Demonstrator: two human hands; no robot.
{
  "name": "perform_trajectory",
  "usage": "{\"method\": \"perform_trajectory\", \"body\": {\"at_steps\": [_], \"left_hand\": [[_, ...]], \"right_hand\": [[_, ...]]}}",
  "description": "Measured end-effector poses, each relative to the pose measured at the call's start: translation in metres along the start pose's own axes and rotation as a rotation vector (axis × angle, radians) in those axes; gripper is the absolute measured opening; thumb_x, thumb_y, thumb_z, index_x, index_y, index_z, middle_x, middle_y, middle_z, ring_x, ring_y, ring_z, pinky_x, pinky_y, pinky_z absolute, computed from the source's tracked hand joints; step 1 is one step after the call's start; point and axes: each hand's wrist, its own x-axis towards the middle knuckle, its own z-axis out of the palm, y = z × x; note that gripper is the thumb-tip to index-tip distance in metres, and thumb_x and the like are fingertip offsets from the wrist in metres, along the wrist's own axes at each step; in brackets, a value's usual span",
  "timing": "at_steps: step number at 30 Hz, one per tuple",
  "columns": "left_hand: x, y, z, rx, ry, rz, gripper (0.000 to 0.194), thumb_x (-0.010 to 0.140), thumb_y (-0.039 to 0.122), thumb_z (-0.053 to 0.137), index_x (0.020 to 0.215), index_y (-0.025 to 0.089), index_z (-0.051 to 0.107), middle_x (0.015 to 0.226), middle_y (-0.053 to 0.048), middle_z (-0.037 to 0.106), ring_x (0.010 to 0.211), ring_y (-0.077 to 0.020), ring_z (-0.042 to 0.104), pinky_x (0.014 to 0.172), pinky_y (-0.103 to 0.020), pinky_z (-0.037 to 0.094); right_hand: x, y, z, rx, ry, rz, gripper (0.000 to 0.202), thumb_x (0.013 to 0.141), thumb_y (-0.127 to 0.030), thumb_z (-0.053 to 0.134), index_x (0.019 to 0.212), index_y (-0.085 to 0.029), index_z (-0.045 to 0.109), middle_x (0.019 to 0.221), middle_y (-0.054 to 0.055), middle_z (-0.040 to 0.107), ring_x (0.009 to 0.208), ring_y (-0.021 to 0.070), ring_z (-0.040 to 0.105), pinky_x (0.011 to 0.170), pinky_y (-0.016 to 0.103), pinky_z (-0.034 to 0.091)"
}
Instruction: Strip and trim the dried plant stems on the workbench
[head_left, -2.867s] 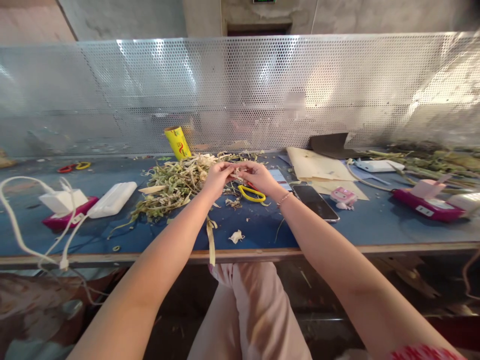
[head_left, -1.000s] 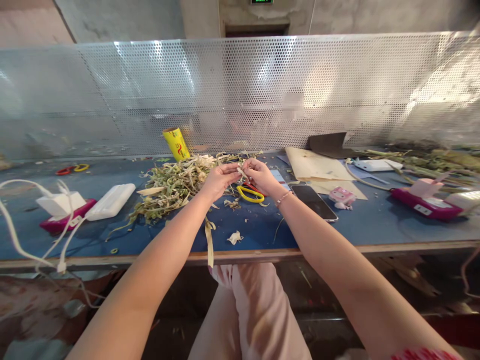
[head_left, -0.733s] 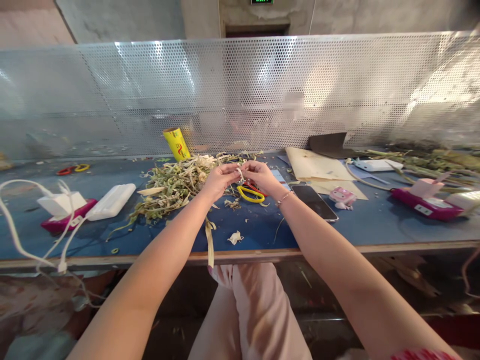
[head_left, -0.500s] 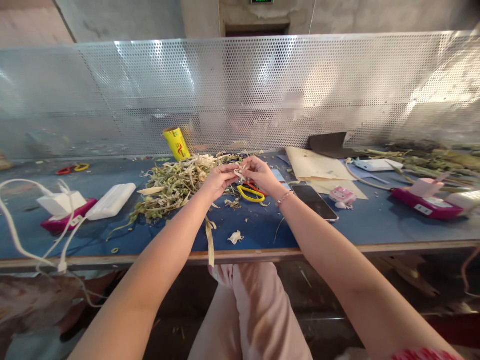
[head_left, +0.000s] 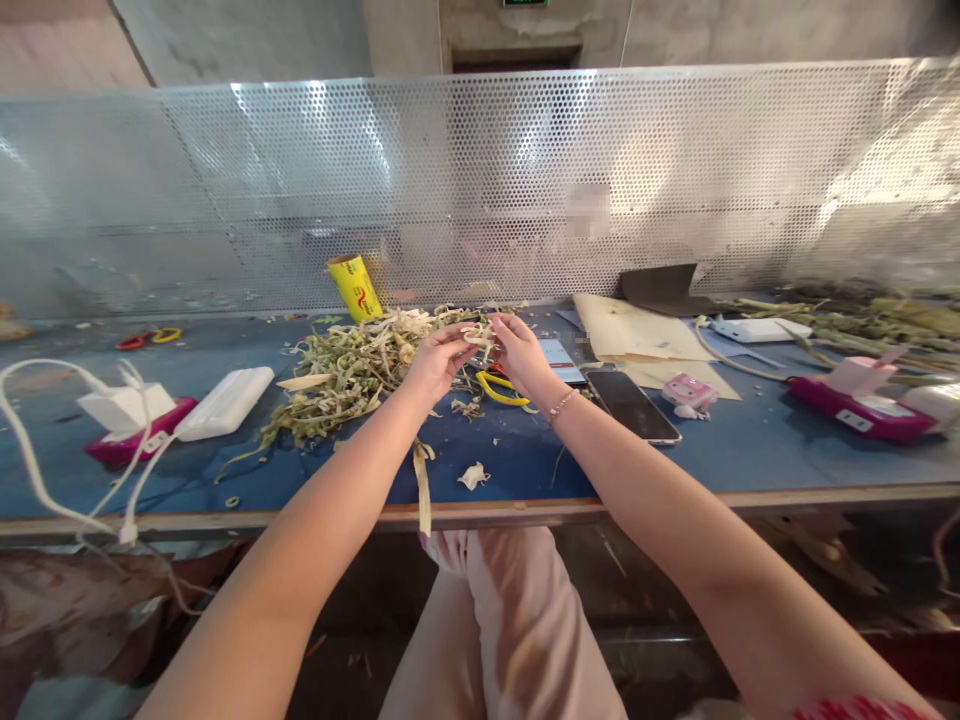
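Between my hands is a small pale dried plant piece (head_left: 481, 338). My left hand (head_left: 442, 362) pinches it from the left, and my right hand (head_left: 519, 354) has its fingers closed on its right side. A heap of dried green and cream plant matter (head_left: 337, 375) lies left of my hands on the blue table (head_left: 300, 480). Scissors with yellow and red handles (head_left: 504, 398) lie just under my right hand. A pale scrap (head_left: 473, 476) sits near the front edge, and a dry strip (head_left: 423, 490) hangs over that edge.
A yellow tube (head_left: 355, 288) stands behind the heap. To the right are a dark phone (head_left: 632, 405), a pink toy (head_left: 688, 396), brown paper (head_left: 641, 330) and a magenta power strip (head_left: 862, 410). At left are a white power bank (head_left: 226, 403), cables and another magenta strip.
My right hand has shifted slightly, uncovering more of the light-coloured card or screen behind it. The pale piece between my fingers has turned and shows more.
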Motion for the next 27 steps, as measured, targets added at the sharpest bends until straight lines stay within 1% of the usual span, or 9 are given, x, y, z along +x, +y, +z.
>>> {"method": "perform_trajectory", "body": {"at_steps": [3, 5, 8, 11, 13, 17, 21, 24, 27], "left_hand": [[-0.0011, -0.0006, 0.0013, -0.011, 0.002, 0.014, 0.020, 0.061, 0.002, 0.059, 0.072, 0.016, 0.066, 0.071, 0.001, 0.067, 0.070, -0.0076, 0.062, 0.082, -0.026, 0.047], [-0.0016, -0.0017, 0.0017, -0.001, 0.000, 0.017, 0.020, 0.060, 0.002, 0.060, 0.073, 0.017, 0.066, 0.071, 0.001, 0.067, 0.070, -0.0078, 0.062, 0.081, -0.026, 0.047], [-0.0020, -0.0038, 0.0023, 0.026, -0.001, 0.007, 0.020, 0.058, 0.002, 0.061, 0.072, 0.016, 0.066, 0.070, 0.001, 0.067, 0.068, -0.0077, 0.062, 0.080, -0.026, 0.047], [-0.0023, -0.0051, 0.0035, 0.036, 0.001, -0.011, 0.021, 0.056, 0.002, 0.062, 0.072, 0.015, 0.065, 0.069, 0.001, 0.066, 0.067, -0.0081, 0.062, 0.079, -0.026, 0.048], [-0.0022, -0.0054, 0.0045, 0.047, -0.001, -0.026, 0.023, 0.054, 0.001, 0.062, 0.072, 0.015, 0.064, 0.068, 0.001, 0.066, 0.065, -0.0081, 0.061, 0.076, -0.025, 0.048], [-0.0016, -0.0049, 0.0055, 0.078, 0.028, -0.063, 0.027, 0.053, -0.003, 0.060, 0.074, 0.015, 0.062, 0.062, 0.004, 0.061, 0.059, -0.0065, 0.059, 0.073, -0.024, 0.049], [-0.0026, -0.0032, 0.0061, 0.093, 0.070, -0.100, 0.022, 0.057, -0.002, 0.058, 0.070, 0.015, 0.055, 0.056, 0.004, 0.056, 0.057, -0.0067, 0.059, 0.076, -0.026, 0.050], [-0.0048, -0.0021, 0.0072, 0.104, 0.060, -0.141, 0.019, 0.060, -0.001, 0.057, 0.068, 0.015, 0.051, 0.056, 0.004, 0.057, 0.056, -0.0069, 0.058, 0.077, -0.028, 0.050], [-0.0066, -0.0023, 0.0081, 0.102, 0.047, -0.149, 0.019, 0.061, 0.000, 0.057, 0.070, 0.015, 0.050, 0.057, 0.003, 0.057, 0.056, -0.0076, 0.058, 0.075, -0.029, 0.050]], "right_hand": [[-0.0023, -0.0015, 0.0035, 0.127, 0.042, 0.096, 0.028, 0.074, -0.049, 0.049, 0.078, -0.022, 0.043, 0.075, -0.001, 0.048, 0.063, 0.0083, 0.047, 0.055, 0.021, 0.040], [-0.0031, -0.0013, 0.0053, 0.106, 0.034, 0.105, 0.030, 0.074, -0.050, 0.050, 0.073, -0.022, 0.040, 0.069, -0.002, 0.046, 0.059, 0.0079, 0.046, 0.053, 0.021, 0.040], [-0.0024, 0.0014, 0.0065, 0.018, 0.047, 0.024, 0.031, 0.074, -0.050, 0.050, 0.069, -0.022, 0.038, 0.062, -0.004, 0.042, 0.053, 0.0075, 0.042, 0.050, 0.021, 0.037], [-0.0014, 0.0035, 0.0050, -0.086, 0.088, -0.065, 0.027, 0.078, -0.048, 0.045, 0.070, -0.022, 0.039, 0.057, -0.004, 0.039, 0.049, 0.0081, 0.038, 0.048, 0.022, 0.034], [-0.0018, 0.0028, 0.0025, -0.196, 0.130, -0.135, 0.024, 0.079, -0.044, 0.043, 0.070, -0.022, 0.040, 0.056, -0.004, 0.037, 0.050, 0.0091, 0.037, 0.050, 0.023, 0.032], [-0.0042, -0.0019, -0.0023, -0.417, 0.188, -0.286, 0.016, 0.080, -0.034, 0.042, 0.069, -0.021, 0.045, 0.058, -0.003, 0.041, 0.057, 0.0109, 0.038, 0.056, 0.025, 0.030], [-0.0056, -0.0043, -0.0031, -0.450, 0.199, -0.294, 0.014, 0.079, -0.030, 0.041, 0.071, -0.021, 0.046, 0.058, -0.003, 0.041, 0.058, 0.0116, 0.037, 0.057, 0.025, 0.029], [-0.0054, -0.0029, -0.0027, -0.438, 0.211, -0.308, 0.013, 0.080, -0.031, 0.042, 0.072, -0.021, 0.046, 0.059, -0.003, 0.041, 0.058, 0.0116, 0.037, 0.057, 0.025, 0.029], [-0.0052, -0.0011, -0.0024, -0.434, 0.197, -0.323, 0.013, 0.080, -0.032, 0.042, 0.074, -0.021, 0.046, 0.059, -0.003, 0.040, 0.056, 0.0113, 0.036, 0.057, 0.025, 0.029]]}}
